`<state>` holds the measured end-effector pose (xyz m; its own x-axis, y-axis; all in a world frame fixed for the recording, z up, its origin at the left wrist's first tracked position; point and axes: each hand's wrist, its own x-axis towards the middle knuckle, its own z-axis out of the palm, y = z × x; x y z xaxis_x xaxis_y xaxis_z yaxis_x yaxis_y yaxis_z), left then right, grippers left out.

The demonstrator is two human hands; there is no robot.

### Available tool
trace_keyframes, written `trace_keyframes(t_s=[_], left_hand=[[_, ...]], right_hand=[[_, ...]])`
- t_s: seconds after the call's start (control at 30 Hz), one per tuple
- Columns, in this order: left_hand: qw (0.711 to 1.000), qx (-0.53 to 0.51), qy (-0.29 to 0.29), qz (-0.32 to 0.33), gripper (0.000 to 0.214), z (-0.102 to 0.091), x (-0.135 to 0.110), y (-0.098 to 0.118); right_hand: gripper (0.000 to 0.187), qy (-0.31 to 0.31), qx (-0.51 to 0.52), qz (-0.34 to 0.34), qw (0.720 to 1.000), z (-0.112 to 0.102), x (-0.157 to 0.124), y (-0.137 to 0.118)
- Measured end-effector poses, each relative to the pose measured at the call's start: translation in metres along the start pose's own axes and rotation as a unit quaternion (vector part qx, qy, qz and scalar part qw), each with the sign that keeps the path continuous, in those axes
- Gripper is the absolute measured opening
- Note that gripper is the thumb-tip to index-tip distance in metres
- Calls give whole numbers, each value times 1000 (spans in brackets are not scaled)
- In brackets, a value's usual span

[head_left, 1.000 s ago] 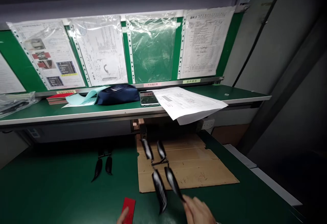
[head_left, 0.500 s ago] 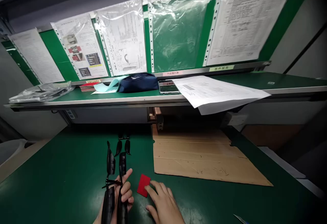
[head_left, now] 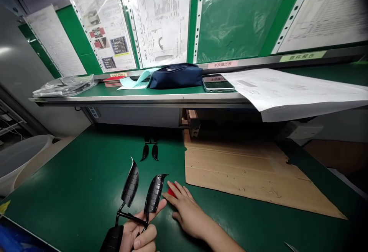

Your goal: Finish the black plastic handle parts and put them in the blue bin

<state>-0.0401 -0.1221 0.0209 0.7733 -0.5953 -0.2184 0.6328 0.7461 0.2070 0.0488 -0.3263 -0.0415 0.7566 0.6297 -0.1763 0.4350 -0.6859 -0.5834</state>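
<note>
Left hand [head_left: 145, 238]: closed around the crossbar of a black bladed part [head_left: 129, 216], thumb and fingers narrow on its right end, index finger stretched out beneath the right upper blade.
Held part: lifted above the workbench [head_left: 71, 202] towards its near edge, tilted, two curved ribbed blades pointing up and away, a lower one cut off at the bottom of the view.
Right hand [head_left: 189, 213]: palm down near the middle of the workbench, fingers loosely spread and laid over a small red piece [head_left: 172, 190]; cannot tell whether pressing or only resting.
Red piece: flat on the workbench, mostly covered by fingers, just beside the near left corner of the cardboard sheet [head_left: 244, 175].
Second black part [head_left: 146, 151]: lying near the far edge of the workbench, left of the cardboard, two blades towards the near edge, farther end lost in shadow.
Cardboard sheet: spread along the far edge, reaching towards the right edge.
Shelf [head_left: 138, 98]: bearing, from left end rightwards, bagged items [head_left: 64, 86], red booklets [head_left: 115, 81], a pale blue strip [head_left: 138, 83], a navy pouch [head_left: 176, 76], a phone [head_left: 218, 83] and white papers [head_left: 299, 91] overhanging the front edge.
Near left corner of workbench: marked with something yellow [head_left: 4, 207].
</note>
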Motion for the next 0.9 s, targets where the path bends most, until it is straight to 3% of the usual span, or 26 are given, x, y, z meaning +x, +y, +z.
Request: trace_keyframes(t_s=[0.1,0.17,0.3,0.4,0.47,0.5,0.53,0.6,0.63,0.67,0.7,0.77,0.8,0.9], left_hand=[[1000,7,-2,3,47,2,3,-3],[1000,5,5,17,48,1,5,-6],[999,16,26,40,50,-6,5,-7],[998,16,33,55,50,-15,1,-2],[997,22,36,68,44,-22,0,2],[996,32,41,67,40,-25,0,3],[996,46,44,67,35,-27,0,4],[994,83,47,46,26,-28,2,4],[993,99,46,36,31,-26,3,3],[993,109,46,31,37,-24,5,2],[992,116,45,26,42,-20,6,0],[990,134,42,-2,47,-9,9,-2],[989,142,41,-6,46,-3,10,-4],[980,186,49,-59,52,17,10,-5]], right_hand=[[83,-14,19,-53,998,-9,0,7],[76,-8,40,-61,997,-12,3,11],[48,64,106,-43,991,-9,6,14],[44,106,187,-11,977,0,-1,6],[44,113,303,17,946,7,-8,-4],[47,111,405,33,907,10,-13,-10],[49,104,524,47,844,12,-17,-17],[49,82,731,63,675,12,-26,-29],[47,72,789,62,607,10,-30,-34],[45,66,814,55,574,8,-33,-38],[43,64,823,46,563,5,-37,-41],[41,75,807,34,585,-1,-44,-45],[41,88,781,30,618,-4,-48,-46],[43,149,617,1,773,-15,-58,-48]])
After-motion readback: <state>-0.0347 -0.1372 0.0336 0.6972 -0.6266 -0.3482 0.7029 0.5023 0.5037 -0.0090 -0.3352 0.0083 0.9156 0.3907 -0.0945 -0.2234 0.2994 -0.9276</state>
